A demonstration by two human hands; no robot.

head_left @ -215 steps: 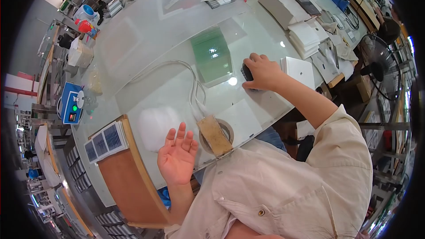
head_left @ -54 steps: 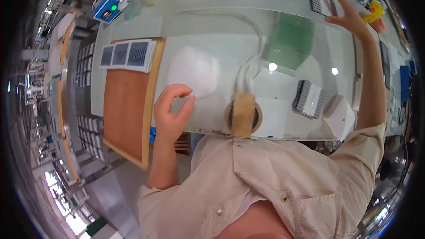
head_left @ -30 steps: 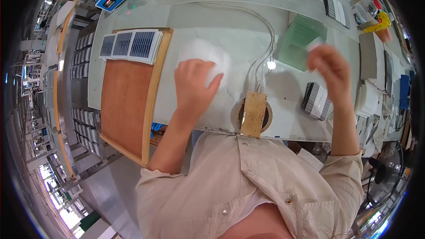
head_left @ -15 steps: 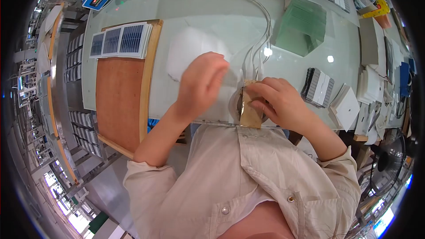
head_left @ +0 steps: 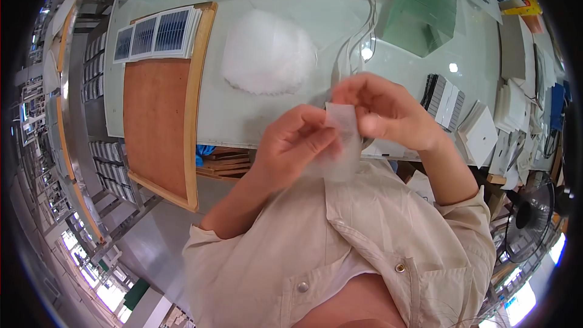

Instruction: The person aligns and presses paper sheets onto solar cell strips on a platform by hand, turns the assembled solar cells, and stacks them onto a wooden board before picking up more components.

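Left hand (head_left: 297,149): grip pinches a thin translucent sheet (head_left: 342,149) between thumb and fingers. Sheet is held up in front of the shirt (head_left: 388,225), overlapping the near edge of the desk (head_left: 234,127) in view. Right hand (head_left: 392,112): fingers curled at the sheet's upper right; blurred, cannot tell whether its grip closes on the sheet. White pile (head_left: 267,54) on desk, beyond left hand. Green block (head_left: 419,15) farther off, right. Striped bundle (head_left: 442,102) near right hand.
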